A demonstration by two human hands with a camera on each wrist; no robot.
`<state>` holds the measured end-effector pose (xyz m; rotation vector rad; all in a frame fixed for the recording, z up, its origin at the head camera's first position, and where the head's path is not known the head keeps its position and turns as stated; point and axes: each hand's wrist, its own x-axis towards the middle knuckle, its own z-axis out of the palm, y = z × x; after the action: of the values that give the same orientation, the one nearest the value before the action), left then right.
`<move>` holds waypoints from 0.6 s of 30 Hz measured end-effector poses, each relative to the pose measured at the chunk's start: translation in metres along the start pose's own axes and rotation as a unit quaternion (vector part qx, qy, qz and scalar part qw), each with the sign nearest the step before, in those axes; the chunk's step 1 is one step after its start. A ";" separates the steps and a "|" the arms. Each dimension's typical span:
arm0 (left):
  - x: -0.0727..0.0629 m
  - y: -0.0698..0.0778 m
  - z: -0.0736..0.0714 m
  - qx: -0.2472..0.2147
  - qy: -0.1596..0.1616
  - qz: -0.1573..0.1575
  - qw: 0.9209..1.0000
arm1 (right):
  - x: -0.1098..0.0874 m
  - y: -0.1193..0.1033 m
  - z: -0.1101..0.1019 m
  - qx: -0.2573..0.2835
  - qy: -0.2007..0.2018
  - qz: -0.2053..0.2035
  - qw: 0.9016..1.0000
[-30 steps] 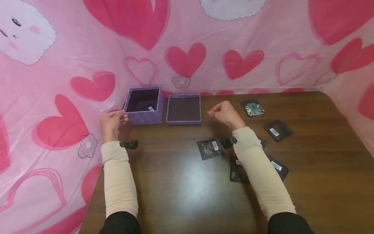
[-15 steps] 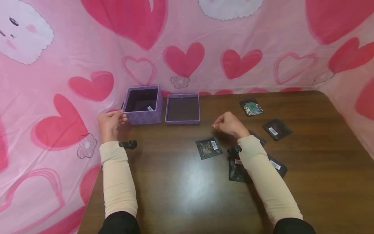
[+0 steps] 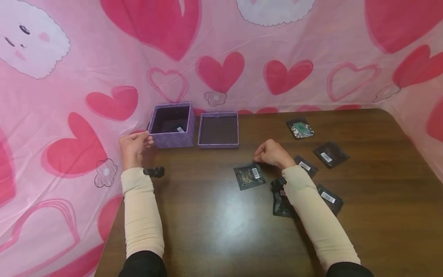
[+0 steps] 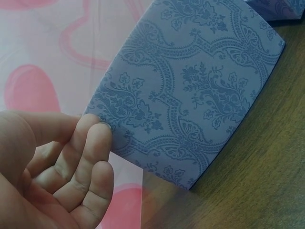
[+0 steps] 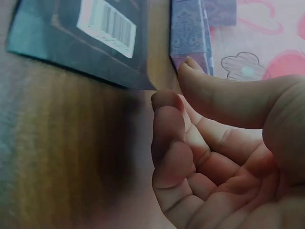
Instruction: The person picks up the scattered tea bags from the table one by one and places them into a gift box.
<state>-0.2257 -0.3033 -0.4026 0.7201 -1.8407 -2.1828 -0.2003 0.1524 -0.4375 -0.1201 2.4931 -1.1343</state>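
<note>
My left hand (image 3: 133, 146) pinches the front left corner of an uncovered purple patterned box (image 3: 173, 141); the box's damask side wall (image 4: 186, 90) fills much of the left wrist view. A dark packet with a white label (image 3: 180, 129) lies inside the box. My right hand (image 3: 273, 154) hovers low over the table, fingers loosely curled and thumb slightly apart from them. Its fingertips are right at the corner of a flat black packet (image 3: 250, 177) with a barcode label, seen close up in the right wrist view as a dark packet (image 5: 62, 45).
The purple lid (image 3: 219, 146) lies inside up, just right of the box. More packets lie to the right: a floral-and-green one (image 3: 302, 129), black ones (image 3: 332, 154) (image 3: 305, 166) (image 3: 331, 199), and another black packet (image 3: 281, 206) partly under the right forearm. A pink heart-printed cloth (image 3: 287, 42) hangs behind the table.
My right hand has come from beside the lid toward me and slightly right, down to the corner of the black packet. My left hand stays at the box corner.
</note>
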 end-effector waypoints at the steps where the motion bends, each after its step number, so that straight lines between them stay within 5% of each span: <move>1: 0.000 0.000 0.000 0.000 0.000 -0.003 1.000 | 0.000 0.000 0.001 -0.002 0.001 0.000 1.000; 18: 0.001 -0.001 0.000 0.007 0.001 0.008 1.000 | 0.002 0.004 0.008 -0.029 0.030 -0.011 0.999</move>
<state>-0.2264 -0.3036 -0.4041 0.7078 -1.8553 -2.1614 -0.1988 0.1491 -0.4457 -0.1311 2.5837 -1.0904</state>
